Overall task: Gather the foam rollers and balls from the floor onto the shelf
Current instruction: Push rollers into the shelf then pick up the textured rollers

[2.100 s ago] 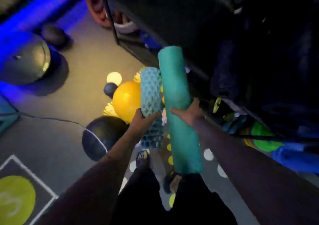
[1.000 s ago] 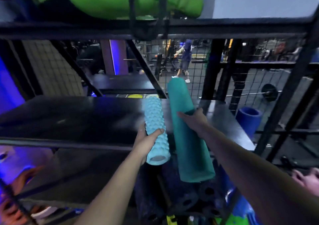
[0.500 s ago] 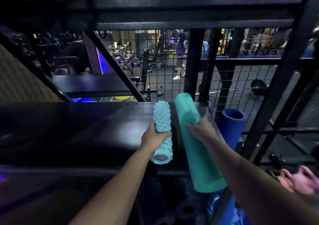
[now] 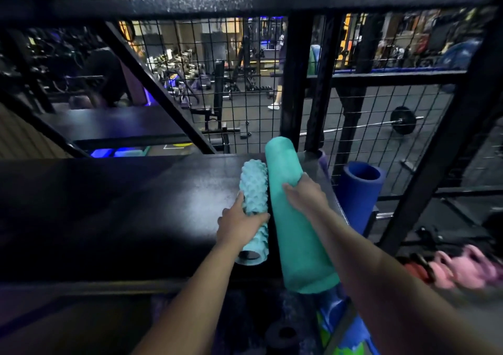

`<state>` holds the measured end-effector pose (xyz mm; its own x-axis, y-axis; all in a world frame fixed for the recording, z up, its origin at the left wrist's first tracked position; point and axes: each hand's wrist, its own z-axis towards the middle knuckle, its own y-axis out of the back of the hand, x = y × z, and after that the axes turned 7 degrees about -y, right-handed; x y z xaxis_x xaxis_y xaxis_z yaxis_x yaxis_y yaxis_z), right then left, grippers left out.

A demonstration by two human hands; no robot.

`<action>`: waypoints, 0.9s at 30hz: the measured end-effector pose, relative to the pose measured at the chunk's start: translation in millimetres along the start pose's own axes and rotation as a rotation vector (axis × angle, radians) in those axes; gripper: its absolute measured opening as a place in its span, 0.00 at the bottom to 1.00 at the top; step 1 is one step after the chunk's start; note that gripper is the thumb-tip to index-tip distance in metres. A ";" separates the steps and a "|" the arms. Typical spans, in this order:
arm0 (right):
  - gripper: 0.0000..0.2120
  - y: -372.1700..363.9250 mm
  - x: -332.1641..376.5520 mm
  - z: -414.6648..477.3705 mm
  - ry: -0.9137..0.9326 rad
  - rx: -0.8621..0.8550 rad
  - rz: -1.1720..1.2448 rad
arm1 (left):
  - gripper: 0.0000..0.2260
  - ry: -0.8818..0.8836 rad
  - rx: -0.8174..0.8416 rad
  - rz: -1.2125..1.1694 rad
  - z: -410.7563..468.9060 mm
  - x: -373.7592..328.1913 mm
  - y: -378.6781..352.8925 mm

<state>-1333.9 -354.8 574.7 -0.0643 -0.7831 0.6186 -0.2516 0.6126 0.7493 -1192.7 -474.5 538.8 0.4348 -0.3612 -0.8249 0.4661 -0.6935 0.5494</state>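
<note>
My left hand (image 4: 239, 225) grips a short, knobbly light-blue foam roller (image 4: 253, 188) that lies lengthwise over the black shelf (image 4: 114, 205) near its right end. Right beside it, my right hand (image 4: 306, 195) holds a long smooth teal foam roller (image 4: 296, 234). Its far end reaches over the shelf's back edge and its near end sticks out past the front edge. The two rollers touch side by side.
A dark blue hollow roller (image 4: 360, 188) stands upright just right of the shelf. Wire mesh (image 4: 217, 82) and black frame posts (image 4: 292, 82) close the shelf's back. Pink kettlebells (image 4: 462, 270) sit low at the right. Dark rollers (image 4: 283, 334) lie on the level below.
I have turned from the floor up to the shelf, carrying both rollers. Over the last second both have moved forward and down onto the shelf's right end.
</note>
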 end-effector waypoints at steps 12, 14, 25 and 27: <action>0.18 7.1 14.5 -39.6 0.372 -0.377 -0.358 | 0.43 -0.103 -0.098 0.471 -32.7 -36.6 6.9; 0.13 13.2 14.9 -49.0 0.461 -0.372 -0.453 | 0.39 -0.204 -0.144 0.495 -47.0 -47.4 11.8; 0.07 -80.4 26.0 -195.8 0.887 -0.370 -0.227 | 0.18 -0.385 -0.552 0.058 -177.7 116.8 111.9; 0.04 -137.1 17.6 -253.5 1.002 -0.394 -0.143 | 0.17 -0.329 -0.537 0.084 -217.5 186.8 139.5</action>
<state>-1055.7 -425.3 542.8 0.8035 -0.5156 0.2976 0.1447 0.6541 0.7424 -878.9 -503.2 490.3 0.2671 -0.6329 -0.7267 0.7993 -0.2757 0.5339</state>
